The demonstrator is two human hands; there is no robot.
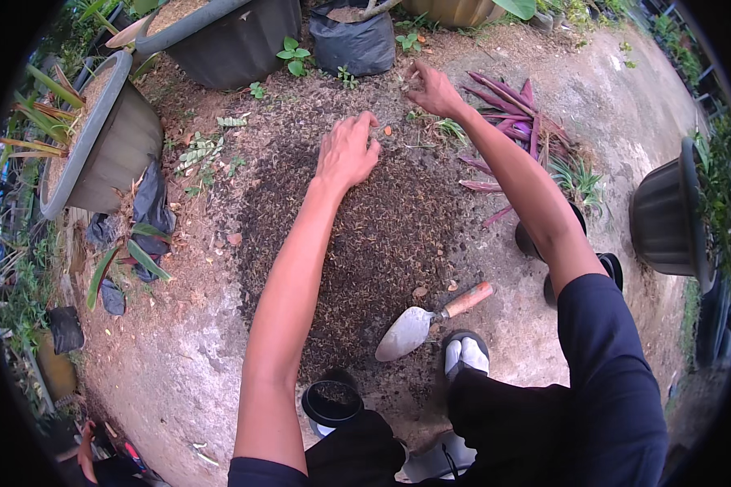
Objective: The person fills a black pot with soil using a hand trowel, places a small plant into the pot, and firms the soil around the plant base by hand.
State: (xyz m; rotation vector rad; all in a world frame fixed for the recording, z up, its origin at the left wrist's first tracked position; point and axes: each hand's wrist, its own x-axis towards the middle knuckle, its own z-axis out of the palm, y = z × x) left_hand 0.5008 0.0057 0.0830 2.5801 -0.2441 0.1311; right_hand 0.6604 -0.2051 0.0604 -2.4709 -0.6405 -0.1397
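My left hand [347, 149] reaches over the far part of a spread of dark soil mix [390, 231], palm down, with thumb and fingers apart and nothing seen in it. Farther off and to the right, my right hand [434, 91] hovers near the ground with bent fingers; whether a small bit of plant is between them is unclear. Below it lie green grassy cuttings [451, 129]. Purple-leaved plants [518, 115] lie just right of that hand. A trowel [407, 333] with a wooden handle rests on the soil's near right edge.
A small black pot [332, 402] holding soil stands near my legs. Large planters [231, 45] and a black grow bag [353, 42] line the far side. More pots flank my right arm, including a large dark one [664, 213]. Another person's arm [86, 450] shows at lower left.
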